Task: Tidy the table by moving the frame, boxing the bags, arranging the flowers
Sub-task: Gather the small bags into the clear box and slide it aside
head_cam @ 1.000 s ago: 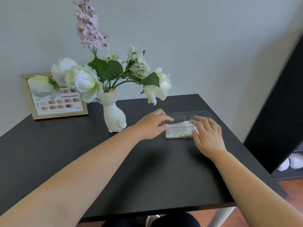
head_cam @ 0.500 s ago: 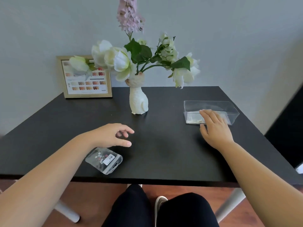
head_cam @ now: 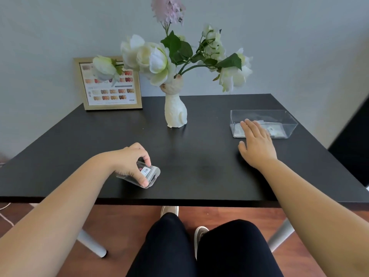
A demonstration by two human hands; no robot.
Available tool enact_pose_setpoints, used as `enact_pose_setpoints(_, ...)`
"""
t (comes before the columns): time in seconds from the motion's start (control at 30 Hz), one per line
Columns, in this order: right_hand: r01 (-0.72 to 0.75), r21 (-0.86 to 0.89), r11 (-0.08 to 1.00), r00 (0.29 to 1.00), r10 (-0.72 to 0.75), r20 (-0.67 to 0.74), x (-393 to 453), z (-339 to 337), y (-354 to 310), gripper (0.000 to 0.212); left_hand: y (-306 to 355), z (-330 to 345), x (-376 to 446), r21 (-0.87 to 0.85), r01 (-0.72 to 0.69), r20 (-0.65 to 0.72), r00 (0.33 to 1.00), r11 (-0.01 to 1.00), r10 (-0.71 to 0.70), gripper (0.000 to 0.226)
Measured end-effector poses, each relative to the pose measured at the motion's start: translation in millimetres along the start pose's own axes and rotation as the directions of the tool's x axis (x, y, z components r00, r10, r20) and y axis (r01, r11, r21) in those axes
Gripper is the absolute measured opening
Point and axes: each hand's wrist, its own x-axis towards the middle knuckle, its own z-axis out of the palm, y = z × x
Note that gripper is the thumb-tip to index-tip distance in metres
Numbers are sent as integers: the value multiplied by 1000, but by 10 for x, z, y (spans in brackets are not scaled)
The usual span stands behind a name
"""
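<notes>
My left hand (head_cam: 131, 162) pinches a small clear zip bag (head_cam: 150, 173) with a white label, near the front edge of the black table (head_cam: 199, 156). My right hand (head_cam: 257, 144) lies flat and open, its fingertips against the front wall of a clear plastic box (head_cam: 279, 120) at the right, which holds other small bags. A white animal-shaped vase (head_cam: 175, 110) with white and pink flowers (head_cam: 153, 56) stands at the centre back. A gold picture frame (head_cam: 89, 104) leans against the wall at the back left.
The table's front edge runs just below the bag. My legs and shoes (head_cam: 169, 210) show beneath it on a wooden floor. A dark cabinet (head_cam: 355, 148) stands to the right. White table legs (head_cam: 91, 244) angle outward below.
My left hand left the box, swung to the table's front left and closed on the small bag. The view tilted down and back. My right hand stayed at the box.
</notes>
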Motion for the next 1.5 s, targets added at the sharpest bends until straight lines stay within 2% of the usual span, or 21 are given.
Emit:
enact_pose_setpoints(0.13, -7, 19, 1000, 1000, 7, 1, 8, 13, 19, 64, 45, -24, 71, -14, -5, 8, 1000, 1000, 5, 55)
enact_pose_setpoints(0.2, -5, 27, 1000, 1000, 5, -2, 11, 10, 23, 63, 89, -50, 120, -39, -9, -3, 1000, 999, 9, 43)
enact_pose_setpoints(0.33, -5, 56, 998, 1000, 5, 5, 5, 7, 41, 63, 239, -49, 249, -198, -108, -30, 994, 974, 104, 17)
enact_pose_setpoints(0.47, -30, 98, 995, 1000, 31, -4, -4, -10, 69, 63, 496, 27, 444, -370, -185, -139, 980, 911, 142, 24)
enact_pose_setpoints(0.6, -150, 234, 961, 982, 172, -79, -31, -43, 164, 62, 898, 152, 694, -456, -328, -356, 919, 827, 169, 30)
enact_pose_setpoints(0.73, -247, 267, 931, 955, 281, -95, -63, -98, 411, 62, 1361, 190, 904, -435, -418, -486, 855, 798, 184, 29)
enact_pose_setpoints(0.87, -296, 233, 926, 942, 323, -91, -100, -171, 645, 60, 1837, 63, 1116, -382, -460, -543, 813, 802, 207, 28)
enact_pose_setpoints(0.97, -307, 250, 918, 937, 338, -92, -128, -187, 710, 61, 2175, -74, 1292, -383, -523, -597, 769, 762, 228, 24)
enact_pose_setpoints(1.03, -312, 273, 910, 932, 348, -97, -140, -185, 709, 62, 2392, -113, 1420, -371, -543, -591, 764, 753, 260, 20)
enact_pose_setpoints(1.13, -314, 290, 904, 930, 355, -100, -140, -185, 697, 62, 2686, -78, 1608, -356, -517, -548, 790, 779, 274, 21)
enact_pose_setpoints(1.2, -315, 292, 903, 930, 356, -96, -138, -190, 695, 62, 2859, -56, 1689, -318, -505, -557, 784, 802, 273, 28)
enact_pose_setpoints(1.37, -307, 313, 899, 927, 357, -113, -129, -179, 692, 60, 3130, -59, 1858, -142, -506, -651, 695, 851, 305, 37)
enact_pose_setpoints(1.43, -311, 323, 894, 926, 362, -110, -120, -171, 698, 61, 3172, -42, 1944, -83, -475, -629, 707, 876, 324, 40)
enact_pose_setpoints(1.5, -306, 341, 889, 925, 362, -114, -118, -163, 707, 62, 3180, 19, 2033, -61, -405, -537, 784, 913, 312, 45)
